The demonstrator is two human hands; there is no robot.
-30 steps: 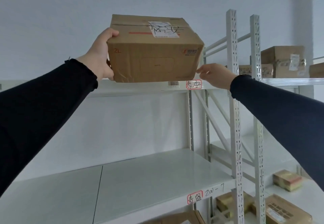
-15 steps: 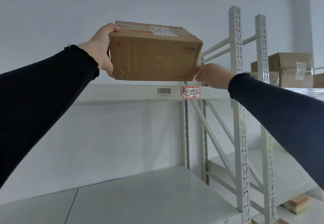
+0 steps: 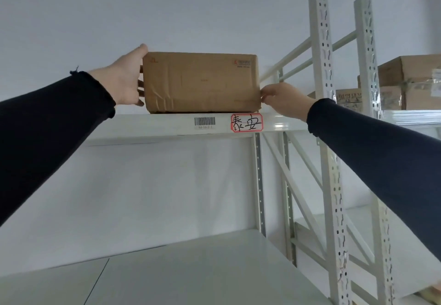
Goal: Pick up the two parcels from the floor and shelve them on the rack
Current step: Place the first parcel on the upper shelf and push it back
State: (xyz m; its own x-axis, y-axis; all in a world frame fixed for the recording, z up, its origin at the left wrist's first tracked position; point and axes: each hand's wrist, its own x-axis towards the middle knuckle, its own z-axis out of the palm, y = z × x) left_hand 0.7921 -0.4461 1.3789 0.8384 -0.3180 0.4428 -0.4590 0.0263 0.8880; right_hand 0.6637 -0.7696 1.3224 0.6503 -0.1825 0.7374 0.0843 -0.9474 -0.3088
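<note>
Head view, angled upward, shows a brown cardboard parcel (image 3: 201,82) sitting on the front edge of the upper shelf (image 3: 148,124) of a white metal rack. The parcel is a rectangular box with a matte, creased front face, wrinkled near its lower left corner, and a small red printed logo in its upper right corner. The left hand (image 3: 124,82) presses flat against the parcel's left side, thumb hooked over the top corner and fingers spread along the edge. The right hand (image 3: 284,100) pinches the parcel's lower right corner with curled fingertips. Both arms wear dark knit sleeves.

The shelf's front lip is smooth painted steel carrying a barcode sticker (image 3: 204,122) and, just to its right, a red-bordered label (image 3: 247,123) with handwritten characters, directly under the parcel's right end. To the right stand two perforated white uprights (image 3: 322,94) joined by slanted braces. Beyond them, on the neighbouring rack at the same height, sit other cardboard boxes (image 3: 410,82), taped and stacked. A lower shelf (image 3: 191,271) of flat pale sheet metal fills the bottom of the view.
</note>
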